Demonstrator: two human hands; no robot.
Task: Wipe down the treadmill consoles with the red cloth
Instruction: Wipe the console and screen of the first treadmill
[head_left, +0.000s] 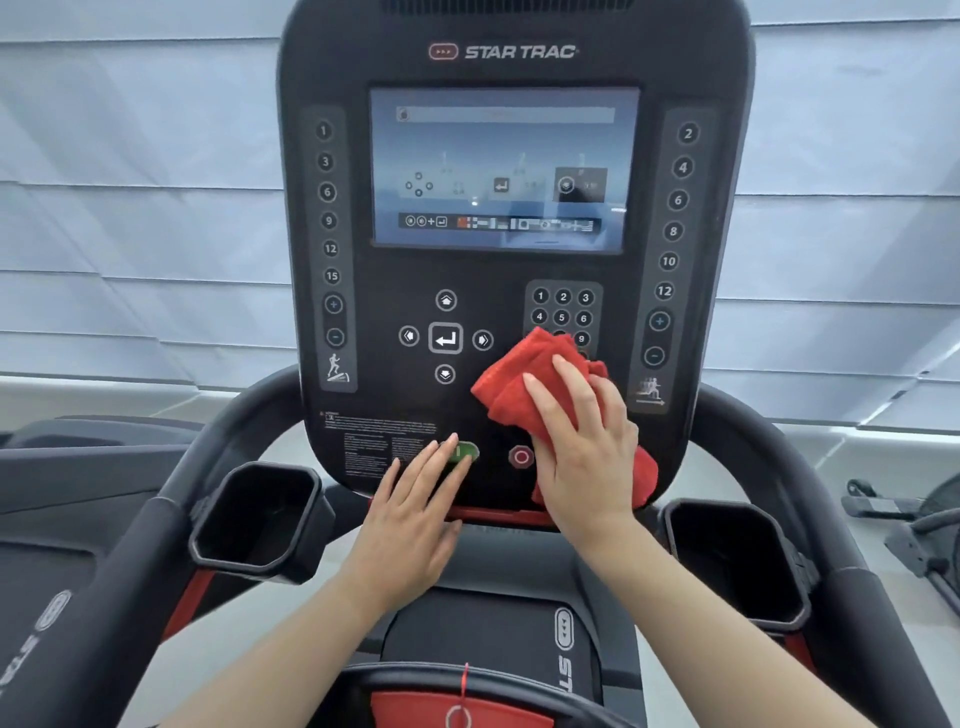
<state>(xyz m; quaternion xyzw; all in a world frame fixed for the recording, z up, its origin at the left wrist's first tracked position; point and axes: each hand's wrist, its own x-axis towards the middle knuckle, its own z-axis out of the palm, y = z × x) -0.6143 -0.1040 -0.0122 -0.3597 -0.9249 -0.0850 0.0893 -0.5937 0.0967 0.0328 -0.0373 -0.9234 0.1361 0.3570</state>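
A black treadmill console (514, 52) with a lit screen (498, 169) fills the middle of the head view. My right hand (587, 457) presses a bunched red cloth (514, 384) flat against the console's lower right, over the bottom of the number keypad (563, 306). Its fingers lie straight on the cloth. My left hand (415, 514) rests open on the console's lower edge, fingertips over the green button (465, 451). The red stop button (521, 457) shows between the two hands.
Black cup holders sit at the left (254, 514) and right (727, 556) of the console. Curved black handrails (156, 519) run down both sides. A red safety clip cord (464, 686) hangs below. Other gym equipment (904, 519) stands at the far right.
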